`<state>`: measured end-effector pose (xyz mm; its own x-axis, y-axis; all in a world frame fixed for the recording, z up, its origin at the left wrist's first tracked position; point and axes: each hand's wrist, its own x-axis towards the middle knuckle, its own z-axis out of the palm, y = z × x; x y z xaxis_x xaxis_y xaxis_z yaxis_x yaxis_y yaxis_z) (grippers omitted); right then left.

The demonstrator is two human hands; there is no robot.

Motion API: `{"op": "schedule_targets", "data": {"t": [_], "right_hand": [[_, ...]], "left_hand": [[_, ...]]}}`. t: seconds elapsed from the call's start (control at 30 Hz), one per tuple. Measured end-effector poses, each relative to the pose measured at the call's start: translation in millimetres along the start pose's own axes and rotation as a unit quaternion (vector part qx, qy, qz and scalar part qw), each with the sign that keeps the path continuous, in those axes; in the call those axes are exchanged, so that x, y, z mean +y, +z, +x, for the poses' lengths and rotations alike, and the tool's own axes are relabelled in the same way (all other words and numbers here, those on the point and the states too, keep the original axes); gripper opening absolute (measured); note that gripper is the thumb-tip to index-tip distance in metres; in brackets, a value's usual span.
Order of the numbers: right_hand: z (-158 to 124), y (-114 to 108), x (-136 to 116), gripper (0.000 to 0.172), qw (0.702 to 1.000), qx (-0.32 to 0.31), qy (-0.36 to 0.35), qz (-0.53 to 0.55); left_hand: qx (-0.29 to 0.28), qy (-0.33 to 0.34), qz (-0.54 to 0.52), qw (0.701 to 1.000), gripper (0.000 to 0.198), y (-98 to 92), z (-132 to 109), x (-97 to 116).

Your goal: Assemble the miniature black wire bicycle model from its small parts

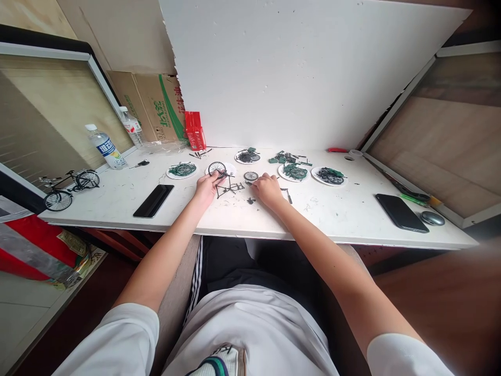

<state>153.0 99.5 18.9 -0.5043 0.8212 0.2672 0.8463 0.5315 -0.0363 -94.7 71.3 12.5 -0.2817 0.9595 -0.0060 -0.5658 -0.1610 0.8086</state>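
Between the fingers of my left hand [207, 189] is a partly built model bicycle [230, 188], a thin black frame with one spoked wheel [216, 169] at its far end. My right hand [268, 189] is closed, its fingertips at a small dark part [249, 183] too small to name. Just beyond those fingertips a loose spoked wheel [251, 176] lies flat on the white table [242, 222]. A small black piece [251, 200] rests nearer me, and thin black parts [287, 194] lie to the right of my right hand.
White plates with dark green and black parts stand behind my hands, such as one plate [169, 175] at left. A finished model bicycle [72, 188] stands far left near bottles [106, 149]. Phones [153, 201] lie on both sides, a mouse [432, 218] at right.
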Motion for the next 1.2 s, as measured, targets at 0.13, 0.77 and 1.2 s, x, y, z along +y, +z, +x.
{"op": "schedule_targets", "data": {"t": [0.13,0.77,1.2], "right_hand": [[0,4,-1,0.044,0.999,0.034,0.018,0.009],[0,5,4,0.036,0.991,0.082,0.001,0.109],[2,10,8,0.039,0.995,0.053,-0.023,0.079]], "left_hand": [[0.009,-0.003,-0.002,1.0,0.008,1.5,-1,1],[0.005,-0.006,0.008,1.0,0.009,3.7,-6,3],[0.004,-0.007,0.006,1.0,0.01,3.9,-7,3]]}}
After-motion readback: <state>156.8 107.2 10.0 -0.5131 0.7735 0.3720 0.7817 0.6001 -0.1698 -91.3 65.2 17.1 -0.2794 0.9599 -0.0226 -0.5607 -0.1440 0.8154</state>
